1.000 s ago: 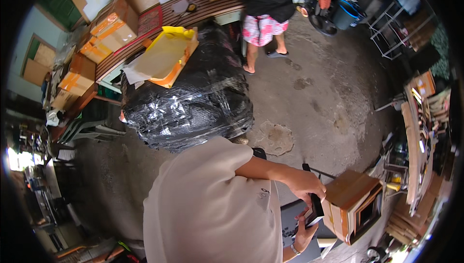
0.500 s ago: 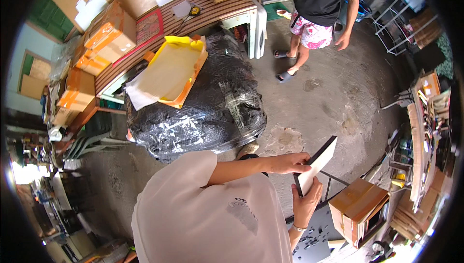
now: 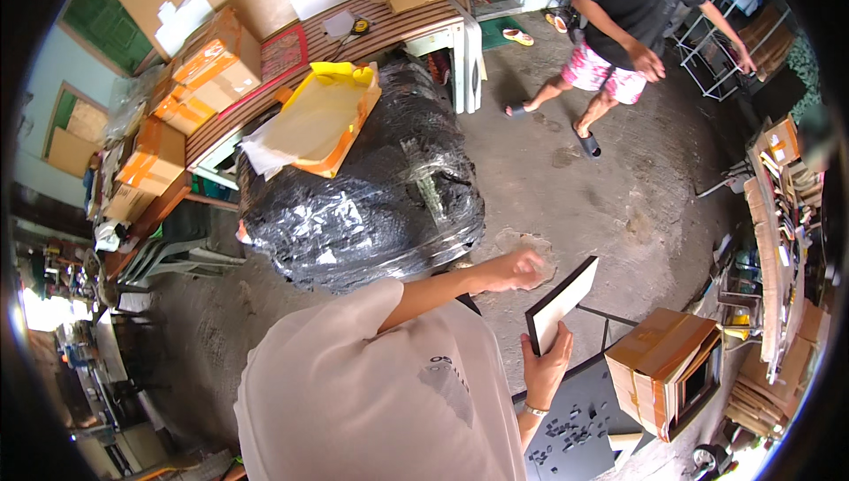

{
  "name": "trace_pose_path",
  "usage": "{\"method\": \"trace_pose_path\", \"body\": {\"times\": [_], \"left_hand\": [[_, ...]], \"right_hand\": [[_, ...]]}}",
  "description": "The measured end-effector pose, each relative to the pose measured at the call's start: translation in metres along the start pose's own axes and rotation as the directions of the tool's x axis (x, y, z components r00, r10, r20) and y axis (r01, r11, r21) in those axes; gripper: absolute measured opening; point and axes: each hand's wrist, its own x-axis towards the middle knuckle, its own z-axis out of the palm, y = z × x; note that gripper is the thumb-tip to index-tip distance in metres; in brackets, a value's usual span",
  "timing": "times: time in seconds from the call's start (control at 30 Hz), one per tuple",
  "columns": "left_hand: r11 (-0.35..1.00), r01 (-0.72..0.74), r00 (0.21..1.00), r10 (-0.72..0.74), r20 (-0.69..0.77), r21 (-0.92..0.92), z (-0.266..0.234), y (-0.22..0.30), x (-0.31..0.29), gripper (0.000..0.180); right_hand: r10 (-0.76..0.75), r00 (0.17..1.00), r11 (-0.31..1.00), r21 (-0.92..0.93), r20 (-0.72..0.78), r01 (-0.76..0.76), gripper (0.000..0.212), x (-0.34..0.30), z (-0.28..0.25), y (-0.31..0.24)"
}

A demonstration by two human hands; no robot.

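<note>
My right hand (image 3: 548,364) grips a thin rectangular picture frame (image 3: 562,297) by its lower edge. The frame is tilted, with black edges and a pale flat face. Just left of it, my left hand (image 3: 511,271) is off the frame, its fingers loosely bent and apart, slightly blurred; I see nothing in them. Below my right hand lies a dark tabletop (image 3: 579,459), with many small black pieces (image 3: 570,428) scattered over it. On the table's far side stands an open cardboard box (image 3: 659,353) with flat framed pieces inside.
A big bundle in black plastic (image 3: 371,207) carries a yellow-edged tray (image 3: 323,118). Behind it is a slatted bench (image 3: 301,65) with taped cartons (image 3: 217,61). A person in black (image 3: 623,17) walks on the concrete floor at the back. Shelving (image 3: 765,260) lines the right side.
My left hand has let go of the frame and moved left. The frame stays in my right hand, slightly lower. The person at the back has stepped to the right.
</note>
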Motion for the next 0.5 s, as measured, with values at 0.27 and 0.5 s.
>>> {"method": "trace_pose_path", "body": {"times": [0.27,0.5], "left_hand": [[0.733,0.301,0.353,0.508,-0.786,0.609,-0.185,-0.033,-0.069,0.045],[0.473,0.801,0.024,0.588,-0.808,0.368,-0.384,0.002,-0.170,0.052]], "right_hand": [[0.079,0.997,0.997,-0.005,-0.023,-0.079,0.067,-0.039,-0.029,0.077],[0.126,0.992,0.991,-0.044,-0.016,-0.127,0.067,-0.023,-0.044,0.067]]}}
